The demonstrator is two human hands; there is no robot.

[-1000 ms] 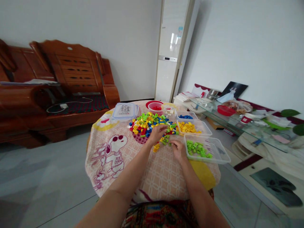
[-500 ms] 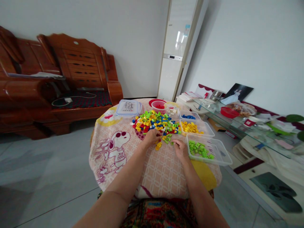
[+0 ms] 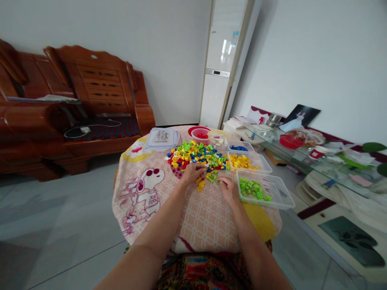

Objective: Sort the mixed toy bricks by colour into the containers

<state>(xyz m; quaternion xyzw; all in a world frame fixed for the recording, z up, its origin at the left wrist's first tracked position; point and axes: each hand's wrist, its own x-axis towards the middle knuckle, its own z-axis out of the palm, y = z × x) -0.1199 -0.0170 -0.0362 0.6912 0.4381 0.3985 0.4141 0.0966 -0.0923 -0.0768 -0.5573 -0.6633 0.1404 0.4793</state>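
A mixed pile of plastic building bricks (image 3: 193, 153) in green, yellow, blue, red and white lies on the cloth-covered round table (image 3: 208, 225). My left hand (image 3: 193, 173) is at the near edge of the pile, its fingers stretched over the bricks and apart. A few yellow bricks (image 3: 200, 186) lie just beside it on the cloth. My right hand (image 3: 229, 189) is closed, thumb and forefinger pinched at a small green brick (image 3: 218, 182). Loose green bricks (image 3: 211, 176) lie between both hands.
Right of the pile stand clear boxes of green bricks (image 3: 254, 190), yellow bricks (image 3: 242, 162) and blue bricks (image 3: 239, 148). Behind it are a round tub of red bricks (image 3: 200, 136), white bricks (image 3: 218, 141) and a lidded box (image 3: 162, 137). A glass shelf (image 3: 317, 161) is further right.
My left hand's fingers have spread and reach a little further over the near edge of the pile. The right hand stays in nearly the same place. The view has shifted slightly.
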